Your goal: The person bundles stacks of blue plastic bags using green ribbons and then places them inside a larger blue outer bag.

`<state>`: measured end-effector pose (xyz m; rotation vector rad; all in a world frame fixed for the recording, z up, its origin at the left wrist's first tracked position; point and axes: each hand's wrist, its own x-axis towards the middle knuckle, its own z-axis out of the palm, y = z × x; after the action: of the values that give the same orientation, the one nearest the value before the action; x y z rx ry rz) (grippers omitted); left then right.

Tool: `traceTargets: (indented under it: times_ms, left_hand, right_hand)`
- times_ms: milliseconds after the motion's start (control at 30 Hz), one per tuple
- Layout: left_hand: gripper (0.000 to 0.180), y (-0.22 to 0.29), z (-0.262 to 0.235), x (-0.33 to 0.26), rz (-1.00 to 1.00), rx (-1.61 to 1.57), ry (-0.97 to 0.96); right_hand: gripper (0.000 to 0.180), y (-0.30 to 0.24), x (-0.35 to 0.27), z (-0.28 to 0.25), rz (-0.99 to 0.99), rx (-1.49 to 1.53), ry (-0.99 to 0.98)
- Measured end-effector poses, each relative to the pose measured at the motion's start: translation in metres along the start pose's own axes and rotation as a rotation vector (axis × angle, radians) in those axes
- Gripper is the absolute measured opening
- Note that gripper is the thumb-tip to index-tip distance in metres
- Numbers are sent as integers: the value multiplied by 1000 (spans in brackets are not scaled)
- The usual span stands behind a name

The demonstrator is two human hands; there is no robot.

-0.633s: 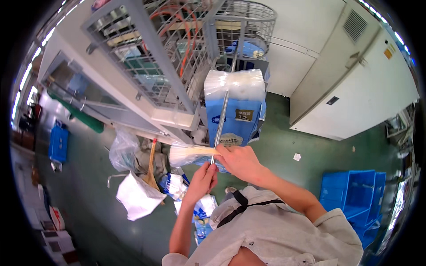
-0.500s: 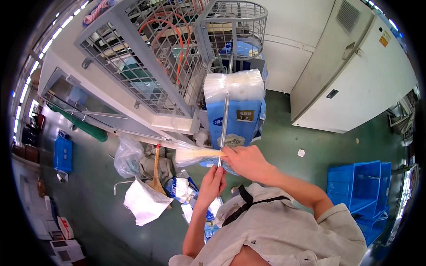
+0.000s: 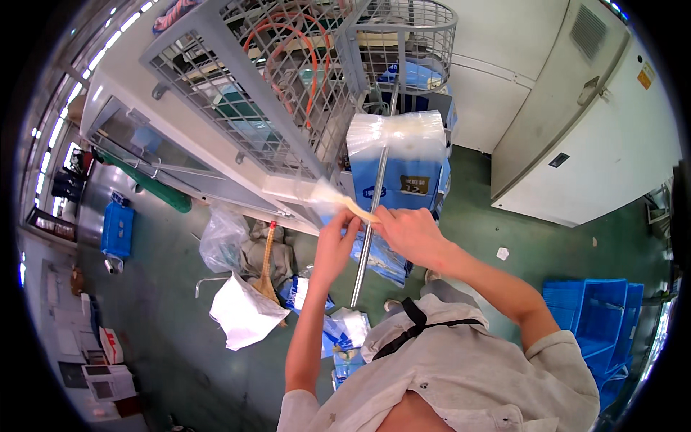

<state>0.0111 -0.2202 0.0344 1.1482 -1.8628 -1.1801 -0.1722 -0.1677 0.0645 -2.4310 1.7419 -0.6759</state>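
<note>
My left hand (image 3: 332,243) and my right hand (image 3: 413,234) pinch a cream-coloured strip of gathered plastic film (image 3: 358,210) between them, across a shiny metal rod (image 3: 362,273). The strip's pale, clear end fans out beyond my left fingers and is blurred. My right fingers lie against the rod, whose lower end sticks out free below my hands. Farther up the rod hangs a thick stack of blue printed plastic bags (image 3: 366,169) with a bunched clear top (image 3: 399,137). My right hand and forearm hide part of the stack's lower edge.
Ahead stands a machine behind a grey mesh guard (image 3: 241,93); a round wire cage (image 3: 407,50) surrounds the rod's far end. White cabinets (image 3: 597,137) stand right, blue crates (image 3: 597,324) lower right. A white sheet (image 3: 245,317), clear bag (image 3: 223,241) and loose blue bags (image 3: 344,331) lie on the floor.
My left hand has let go of the rod's near end and moved up to the film strip. My right hand still grips the strip. The whole view has shifted slightly.
</note>
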Motion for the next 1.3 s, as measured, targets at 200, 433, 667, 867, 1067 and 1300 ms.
traceTargets:
  times_ms: [200, 433, 667, 867, 1067, 1300]
  left_hand:
    - [29, 4, -5, 37, 239, 168, 43]
    - [55, 23, -4, 33, 420, 771, 127]
    - [29, 41, -27, 67, 707, 828, -181]
    - [25, 44, -22, 78, 745, 1023, -227]
    - [21, 39, -1, 120, 749, 1109, -109]
    - [24, 42, 10, 155, 661, 1162, 58]
  right_hand:
    - [23, 22, 18, -8, -27, -33, -21]
    - [21, 33, 15, 7, -56, -96, 48]
    - [21, 28, 18, 1, 22, -9, 45]
    - [21, 43, 22, 5, 4, 18, -55]
    - [19, 85, 56, -8, 121, 16, -95]
    - [23, 121, 87, -6, 102, -17, 13]
